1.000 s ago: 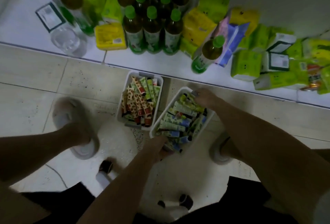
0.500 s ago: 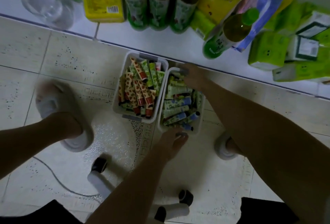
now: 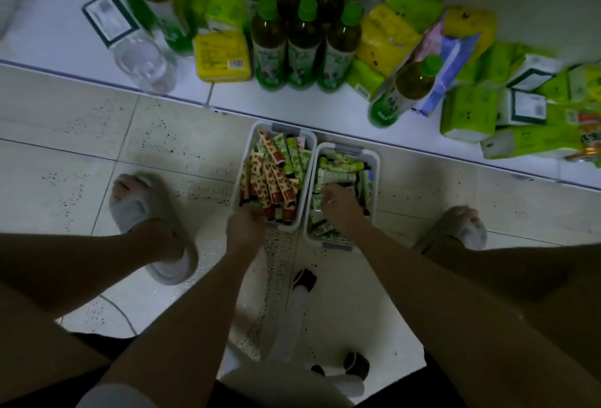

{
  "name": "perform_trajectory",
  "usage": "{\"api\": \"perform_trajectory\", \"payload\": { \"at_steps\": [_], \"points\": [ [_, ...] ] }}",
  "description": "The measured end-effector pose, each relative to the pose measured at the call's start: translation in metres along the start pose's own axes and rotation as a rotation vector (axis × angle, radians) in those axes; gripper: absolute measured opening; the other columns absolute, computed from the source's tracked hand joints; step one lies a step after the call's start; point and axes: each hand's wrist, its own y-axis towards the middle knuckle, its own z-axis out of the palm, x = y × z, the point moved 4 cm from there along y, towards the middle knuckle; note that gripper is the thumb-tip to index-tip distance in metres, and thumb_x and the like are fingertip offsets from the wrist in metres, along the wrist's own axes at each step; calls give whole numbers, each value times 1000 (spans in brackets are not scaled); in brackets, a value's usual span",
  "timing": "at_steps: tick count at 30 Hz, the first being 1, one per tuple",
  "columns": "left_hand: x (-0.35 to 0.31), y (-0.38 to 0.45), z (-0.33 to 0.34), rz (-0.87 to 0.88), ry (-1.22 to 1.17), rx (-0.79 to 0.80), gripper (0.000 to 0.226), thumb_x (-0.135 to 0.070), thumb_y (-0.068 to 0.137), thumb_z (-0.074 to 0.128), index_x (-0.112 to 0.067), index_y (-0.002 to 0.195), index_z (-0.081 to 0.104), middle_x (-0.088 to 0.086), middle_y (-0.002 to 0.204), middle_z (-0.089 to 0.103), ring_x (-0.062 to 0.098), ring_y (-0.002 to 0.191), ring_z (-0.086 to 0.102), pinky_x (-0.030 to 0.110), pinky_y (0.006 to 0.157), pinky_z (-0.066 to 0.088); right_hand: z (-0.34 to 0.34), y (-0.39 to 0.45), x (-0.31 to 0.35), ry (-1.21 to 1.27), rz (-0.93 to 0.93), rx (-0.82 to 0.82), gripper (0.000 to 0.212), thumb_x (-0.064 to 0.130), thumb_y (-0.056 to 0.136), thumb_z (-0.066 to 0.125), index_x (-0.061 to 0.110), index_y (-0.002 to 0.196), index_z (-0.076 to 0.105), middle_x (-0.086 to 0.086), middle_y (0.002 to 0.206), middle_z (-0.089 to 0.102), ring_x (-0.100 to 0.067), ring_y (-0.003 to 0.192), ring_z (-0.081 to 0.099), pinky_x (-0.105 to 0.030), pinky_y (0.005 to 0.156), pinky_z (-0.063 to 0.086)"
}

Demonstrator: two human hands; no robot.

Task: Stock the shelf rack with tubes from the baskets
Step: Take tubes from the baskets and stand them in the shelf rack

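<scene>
On floor: two white baskets (image 3: pixel 241 176), packed red-patterned (image 3: pixel 271 180), green tubes (image 3: pixel 335 176).

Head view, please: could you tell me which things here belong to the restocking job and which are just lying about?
Job:
left basket of red-patterned tubes
right basket of green tubes
left hand
right hand

Lying about:
green-capped bottles
yellow packet
clear bottle
</scene>
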Motion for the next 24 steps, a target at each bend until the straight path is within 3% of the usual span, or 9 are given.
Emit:
{"api": "perform_trajectory", "payload": {
  "at_steps": [2, 5, 8, 11, 13, 16, 20, 22, 24],
  "points": [
    [-10, 9, -7, -12, -32, -38, 19, -6, 93, 52, -3, 104, 67, 13, 108, 65, 28, 92, 64, 42, 77, 58, 6, 5, 13, -20, -15, 43, 24, 6, 94, 50, 19, 76, 42, 2, 71, 35, -15, 65, 38, -33, 72, 34],
    [-20, 26, -2, -27, -49, -61, 23, -3, 94, 49, -3, 111, 65, 16, 115, 63, 32, 101, 63, 45, 83, 57, 14, 15, 30, -92, -45, 52, 22, 7, 96, 51, 10, 78, 39, -14, 75, 35, -22, 66, 39, -35, 65, 35],
    [-20, 41, 12, -46, -82, -36, 20, -8, 95, 52, -3, 110, 65, 14, 112, 63, 33, 95, 65, 43, 74, 60, 27, 31, 39, -151, -76, 31, 26, 10, 95, 53, 9, 73, 38, -15, 68, 33, -23, 62, 38, -32, 59, 34],
    [-14, 61, 35, -86, -48, 15, 14, -18, 95, 55, -8, 99, 64, 6, 90, 63, 22, 72, 65, 37, 54, 59, 48, 52, 36, -169, -58, 54, 34, 14, 94, 54, 12, 65, 35, -5, 56, 26, -18, 49, 29, -28, 51, 25],
    [-12, 74, 50, -113, 20, 14, 14, -22, 96, 51, -13, 90, 59, 5, 87, 61, 16, 67, 59, 34, 53, 56, 65, 69, 33, -186, -30, 91, 26, 18, 95, 53, 10, 72, 45, -5, 61, 38, -20, 55, 40, -30, 56, 31],
    [-19, 92, 61, -194, -6, -19, 22, -23, 100, 44, -23, 78, 47, 0, 83, 58, 12, 66, 55, 21, 48, 44, 72, 89, 37, -227, 42, 79, 20, 18, 97, 52, 1, 99, 61, -14, 90, 59, -29, 83, 58, -30, 66, 37],
    [-29, 73, 44, -243, -38, 62, 11, -20, 97, 51, -13, 100, 57, 5, 98, 61, 21, 84, 62, 29, 62, 52, 53, 68, 51, -290, 29, 128, 20, 24, 94, 56, 7, 82, 54, -3, 69, 45, -19, 61, 46, -27, 56, 37],
    [-41, 48, 16, -224, -60, 135, 29, -25, 91, 62, -7, 114, 60, 9, 106, 64, 27, 93, 66, 36, 72, 58, 30, 41, 64, -332, 19, 190, 33, 22, 94, 55, 12, 65, 43, -1, 60, 38, -15, 53, 41, -23, 49, 35],
    [-57, 25, -23, -107, -106, 206, 48, -23, 83, 73, -7, 125, 57, 12, 116, 64, 31, 103, 64, 46, 83, 57, 7, 10, 78, -338, 22, 279, 40, 21, 94, 56, 16, 60, 37, -3, 58, 37, -14, 51, 40, -25, 54, 40]
  ]
}}
